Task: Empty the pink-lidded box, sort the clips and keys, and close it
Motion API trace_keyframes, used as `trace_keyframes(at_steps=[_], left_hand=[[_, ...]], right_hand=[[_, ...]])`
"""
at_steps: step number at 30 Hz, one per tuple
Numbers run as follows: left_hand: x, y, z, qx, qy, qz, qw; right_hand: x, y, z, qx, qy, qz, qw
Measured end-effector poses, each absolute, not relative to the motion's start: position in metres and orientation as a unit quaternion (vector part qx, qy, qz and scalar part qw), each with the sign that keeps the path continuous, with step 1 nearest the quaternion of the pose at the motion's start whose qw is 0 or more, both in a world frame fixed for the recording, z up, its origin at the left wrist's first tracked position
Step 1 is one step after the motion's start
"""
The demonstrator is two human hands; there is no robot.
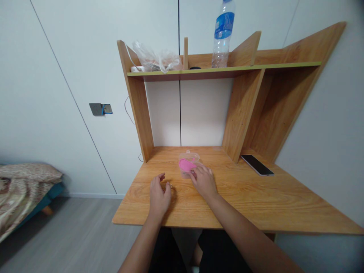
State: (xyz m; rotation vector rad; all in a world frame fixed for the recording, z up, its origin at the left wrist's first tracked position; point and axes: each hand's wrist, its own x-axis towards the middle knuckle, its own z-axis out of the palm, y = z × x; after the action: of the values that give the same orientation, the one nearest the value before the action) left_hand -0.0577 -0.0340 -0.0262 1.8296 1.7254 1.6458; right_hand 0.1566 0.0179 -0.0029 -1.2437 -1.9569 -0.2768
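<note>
My right hand (204,181) pinches the edge of a flat pink oval piece (186,165) between thumb and fingers. The piece is tilted over a small clear plastic box (185,175), whose clear lid (190,155) stands open toward the back. A bit of pink also shows through the lid. Part of the box is hidden behind the hand and the pink piece. To the left, my left hand (159,195) hovers over or rests on the desk, thumb and fingers apart, holding nothing visible. A tiny thin loop (171,186) shows beside its thumb; its kind cannot be made out.
A phone (257,165) lies on the wooden desk (241,204) at the right. The shelf above (199,74) carries a plastic bottle (223,36) and a clear plastic bag (159,58). A bed (25,185) stands at the far left.
</note>
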Motion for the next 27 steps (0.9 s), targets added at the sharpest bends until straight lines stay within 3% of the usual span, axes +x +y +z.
trace_keyframes(at_steps=[15,27], left_hand=[[-0.051,-0.039,-0.015,0.708,0.521,0.471,0.075],[-0.051,-0.038,-0.018,0.709,0.470,0.508,0.132]], right_hand=[[0.152,-0.002,0.004,-0.324,-0.861,-0.031,0.392],[0.161,0.004,0.002,-0.441,-0.745,-0.037,0.500]])
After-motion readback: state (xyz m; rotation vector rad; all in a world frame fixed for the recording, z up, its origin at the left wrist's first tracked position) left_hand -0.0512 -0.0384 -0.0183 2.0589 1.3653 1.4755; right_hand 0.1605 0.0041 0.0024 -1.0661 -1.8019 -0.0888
